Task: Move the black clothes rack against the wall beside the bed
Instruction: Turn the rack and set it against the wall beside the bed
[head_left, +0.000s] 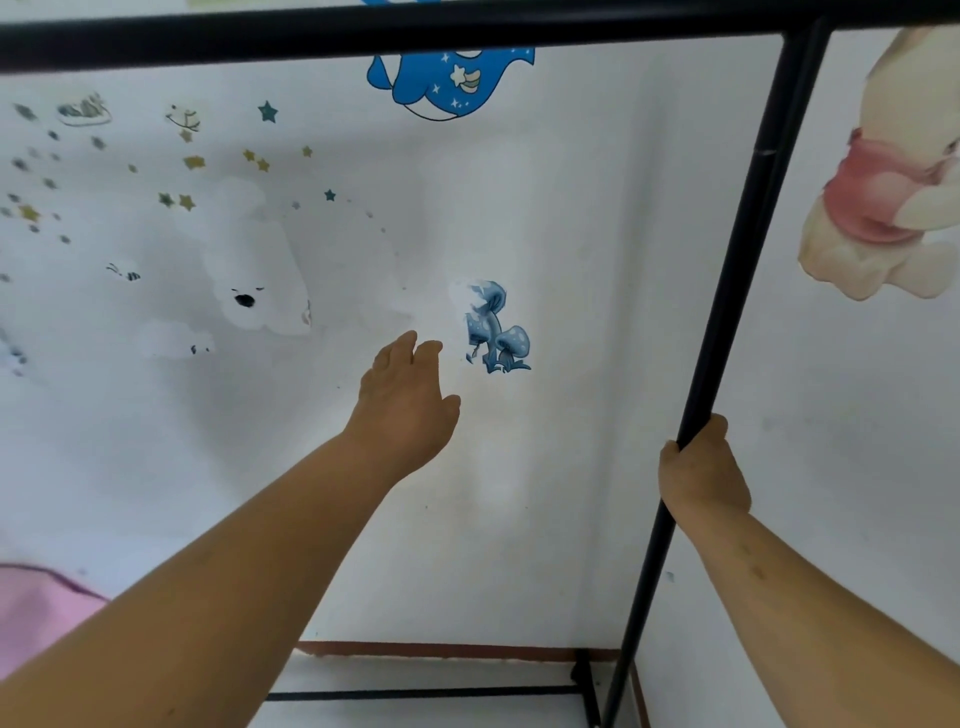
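Note:
The black clothes rack (748, 218) stands right in front of me, close to a white wall. Its top bar crosses the upper edge of the view, its right upright runs down to the floor, and a thin bottom bar shows low down. My right hand (701, 470) is wrapped around the right upright at mid height. My left hand (405, 402) reaches forward between the bars, fingers apart, holding nothing, just left of a blue mushroom sticker. No clothes hang on the visible part of the rack.
The white wall (571, 260) carries stickers: stars at the left, a blue whale at the top, a bear at the far right. A pink bed cover (36, 613) shows at the lower left. A brown skirting strip (441, 649) meets the pale floor.

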